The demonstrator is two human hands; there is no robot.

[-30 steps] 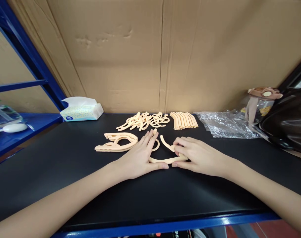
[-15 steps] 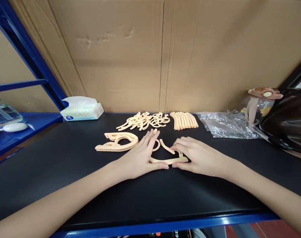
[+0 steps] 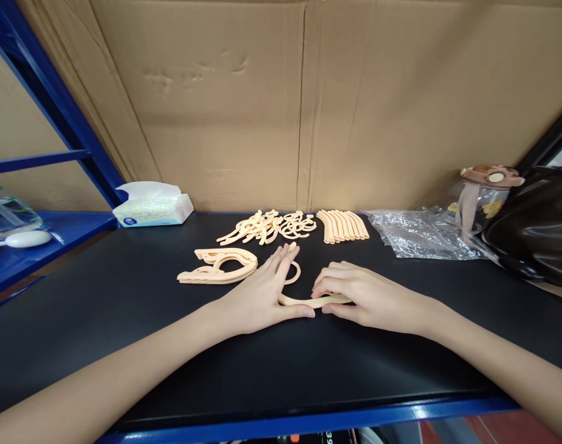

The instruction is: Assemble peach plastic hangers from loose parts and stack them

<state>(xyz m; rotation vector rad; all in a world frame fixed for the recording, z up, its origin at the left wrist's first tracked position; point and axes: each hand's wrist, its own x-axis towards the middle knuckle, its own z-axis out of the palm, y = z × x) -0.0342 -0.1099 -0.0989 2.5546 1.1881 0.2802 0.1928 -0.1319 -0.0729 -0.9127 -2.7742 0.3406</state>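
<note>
My left hand (image 3: 257,296) lies over a beige folding hanger (image 3: 292,301) on the black tabletop, pinning it with fingers stretched out and thumb apart. The hanger's ring-shaped hook part (image 3: 297,273) shows beyond my fingers. My right hand (image 3: 355,293) is closed on the hanger's right end, fingertips on top and thumb at the near edge. A curved strip there is hidden under my right fingers. Left of my left hand lies a stack of folded hangers (image 3: 202,276).
Behind my hands are a heap of hanger arms (image 3: 253,227), loose hooks (image 3: 299,225) and a row of curved strips (image 3: 343,226). A crumpled plastic bag (image 3: 424,234) and a clear bottle (image 3: 488,197) stand right; a tissue pack (image 3: 153,206) sits back left. Cardboard (image 3: 225,123) walls the back.
The curved strip that stuck up beside my right fingers has swung down toward the hanger's arm and is now covered by them. My left hand has stayed in place.
</note>
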